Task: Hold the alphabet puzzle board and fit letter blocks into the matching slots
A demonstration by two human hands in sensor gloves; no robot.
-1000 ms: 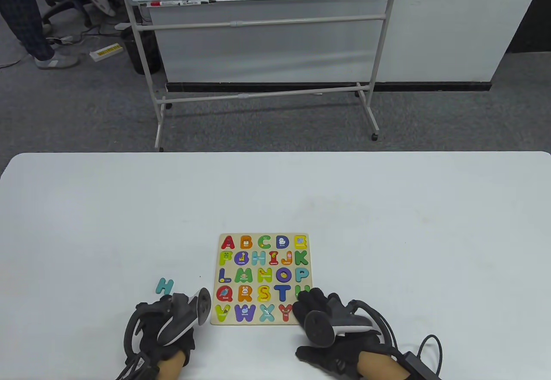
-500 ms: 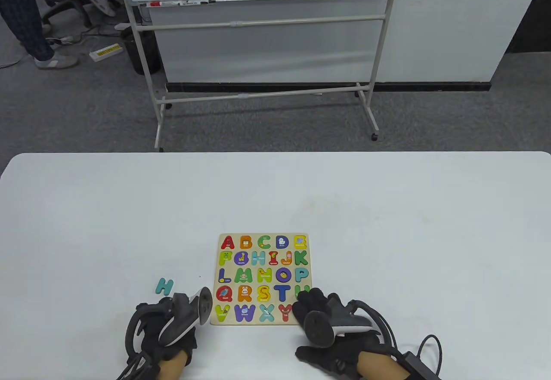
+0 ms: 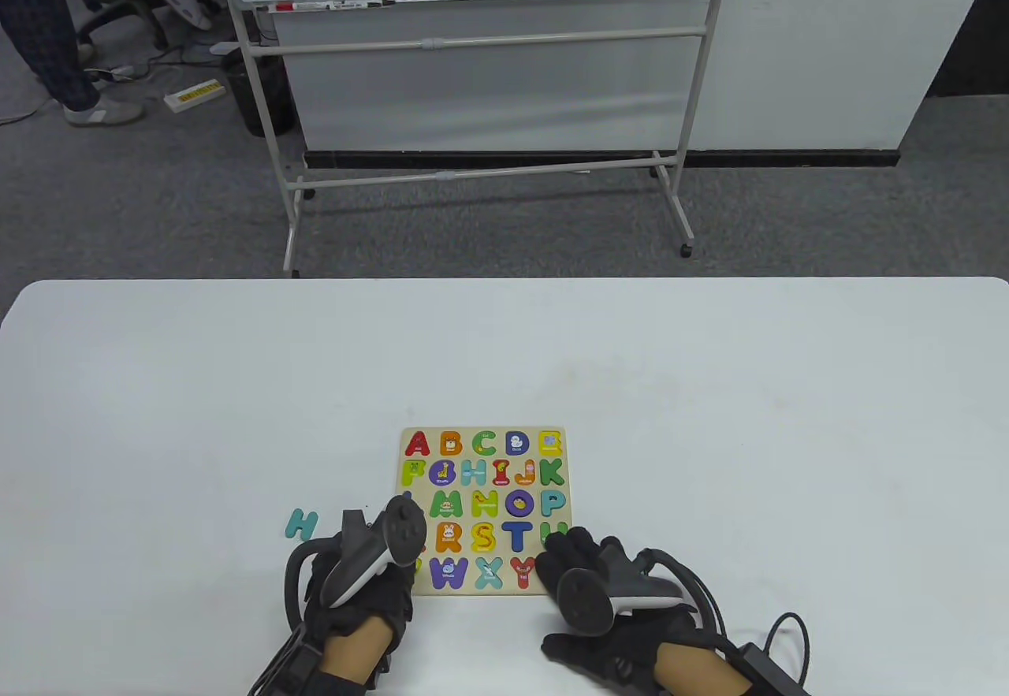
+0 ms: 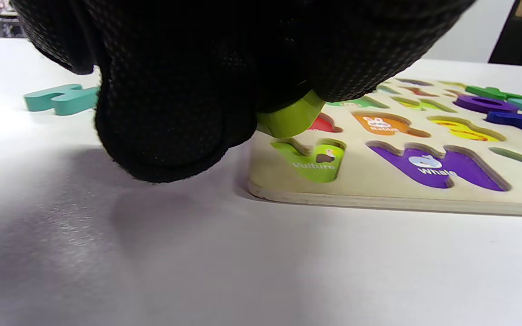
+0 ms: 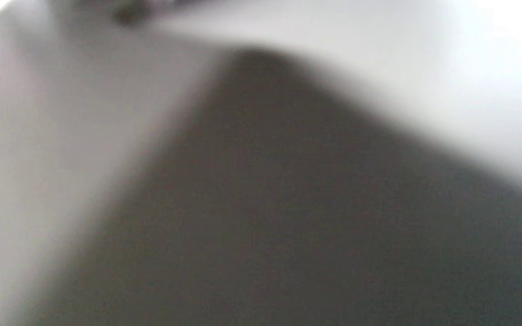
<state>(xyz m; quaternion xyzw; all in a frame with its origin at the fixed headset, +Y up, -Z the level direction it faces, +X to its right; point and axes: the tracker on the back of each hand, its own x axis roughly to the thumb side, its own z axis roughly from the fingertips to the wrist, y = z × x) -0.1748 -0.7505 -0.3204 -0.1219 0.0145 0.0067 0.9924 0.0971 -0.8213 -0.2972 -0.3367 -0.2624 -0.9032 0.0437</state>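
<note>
The wooden alphabet board (image 3: 504, 485) lies near the table's front edge, with many colored letters in it. My left hand (image 3: 398, 566) is over its near left corner. In the left wrist view that hand (image 4: 261, 113) pinches a lime green letter block (image 4: 290, 118) just above the empty green "Vulture" slot (image 4: 313, 159). The purple "Whale" slot (image 4: 428, 164) beside it is empty. My right hand (image 3: 579, 558) rests with its fingers on the board's near right corner. A teal H (image 3: 301, 524) lies loose on the table left of the board; it also shows in the left wrist view (image 4: 59, 97).
A whiteboard on a wheeled stand (image 3: 481, 42) stands on the floor beyond the table's far edge. A black cable (image 3: 788, 649) trails from my right wrist. The right wrist view is a blur.
My left hand has moved right from the bare table beside the board to over the board's near left corner. The right hand and the board have not moved.
</note>
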